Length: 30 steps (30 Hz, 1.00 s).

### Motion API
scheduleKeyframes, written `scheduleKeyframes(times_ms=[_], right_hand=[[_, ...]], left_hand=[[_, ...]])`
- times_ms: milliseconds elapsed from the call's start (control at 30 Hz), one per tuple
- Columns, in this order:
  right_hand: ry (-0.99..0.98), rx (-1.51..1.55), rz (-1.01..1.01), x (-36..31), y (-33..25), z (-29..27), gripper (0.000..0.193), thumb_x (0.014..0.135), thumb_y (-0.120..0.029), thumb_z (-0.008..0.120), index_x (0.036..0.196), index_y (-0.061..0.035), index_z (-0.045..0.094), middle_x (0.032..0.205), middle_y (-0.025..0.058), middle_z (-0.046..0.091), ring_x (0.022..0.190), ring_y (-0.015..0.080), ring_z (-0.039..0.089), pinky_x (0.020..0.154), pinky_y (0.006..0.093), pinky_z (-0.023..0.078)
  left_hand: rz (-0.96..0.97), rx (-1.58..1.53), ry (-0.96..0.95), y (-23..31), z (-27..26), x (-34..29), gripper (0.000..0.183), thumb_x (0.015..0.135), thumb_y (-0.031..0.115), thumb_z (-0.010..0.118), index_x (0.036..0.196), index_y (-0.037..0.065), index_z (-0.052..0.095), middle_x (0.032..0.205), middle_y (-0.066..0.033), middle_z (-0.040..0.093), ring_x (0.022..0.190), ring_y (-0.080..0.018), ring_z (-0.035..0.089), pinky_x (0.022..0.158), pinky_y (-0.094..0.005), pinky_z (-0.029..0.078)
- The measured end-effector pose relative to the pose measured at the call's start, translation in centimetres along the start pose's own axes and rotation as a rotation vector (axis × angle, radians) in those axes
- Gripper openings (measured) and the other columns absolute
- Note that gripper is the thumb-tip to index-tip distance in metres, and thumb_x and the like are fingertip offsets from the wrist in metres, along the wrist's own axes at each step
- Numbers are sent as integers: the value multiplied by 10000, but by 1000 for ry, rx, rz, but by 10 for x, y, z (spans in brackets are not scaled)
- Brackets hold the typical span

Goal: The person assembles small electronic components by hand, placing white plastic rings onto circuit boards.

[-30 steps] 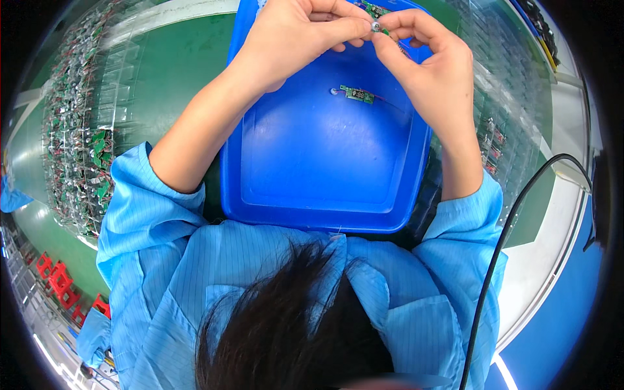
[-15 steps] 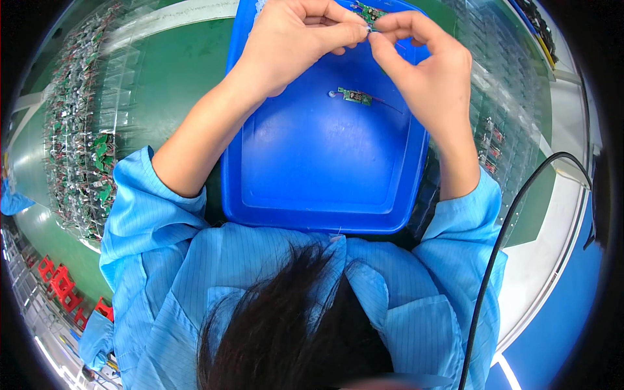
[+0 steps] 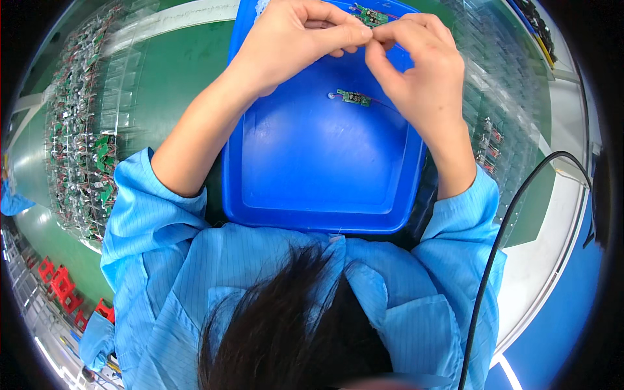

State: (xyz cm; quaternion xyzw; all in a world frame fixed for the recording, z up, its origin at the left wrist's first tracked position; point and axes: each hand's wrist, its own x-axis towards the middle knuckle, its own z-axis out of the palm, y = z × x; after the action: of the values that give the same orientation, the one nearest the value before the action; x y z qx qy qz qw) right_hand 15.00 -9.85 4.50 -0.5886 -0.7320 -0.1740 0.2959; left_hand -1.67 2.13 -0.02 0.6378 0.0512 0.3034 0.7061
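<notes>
L hand (image 3: 287, 40): thumb + forefinger pinched at tips over far end of tray; can't tell what's between, if anything.
R hand (image 3: 421, 70): thumb + forefinger bent in a loop, tips nearly closed, up against L fingertips; grip hidden, can't tell.
Hands' pose: tips together, prob. for fine control of something v. small.
Blue tray (image 3: 325, 162): right in front of torso, likely to keep small pcs in reach & catch drops.
Lower board (image 3: 355, 98): in tray, apart from hands; prob. set there to leave fingers room. Small, green, dark display, thin wires, pale round bit at L end.
Upper board (image 3: 372, 17): just beyond fingertips; green, dark display; can't tell if held or lying.
</notes>
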Motion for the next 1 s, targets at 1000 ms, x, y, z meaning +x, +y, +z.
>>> scheduleKeyframes(times_ms=[1000], right_hand=[[-602, 247, 66, 1, -5, -9, 122, 833, -88, 760, 922, -18, 711, 928, 108, 715, 964, 315, 646, 883, 404, 515]], left_hand=[[93, 1388, 92, 35, 1, -24, 103, 828, 106, 689, 788, 13, 712, 840, -160, 651, 894, -351, 656, 806, -451, 551]])
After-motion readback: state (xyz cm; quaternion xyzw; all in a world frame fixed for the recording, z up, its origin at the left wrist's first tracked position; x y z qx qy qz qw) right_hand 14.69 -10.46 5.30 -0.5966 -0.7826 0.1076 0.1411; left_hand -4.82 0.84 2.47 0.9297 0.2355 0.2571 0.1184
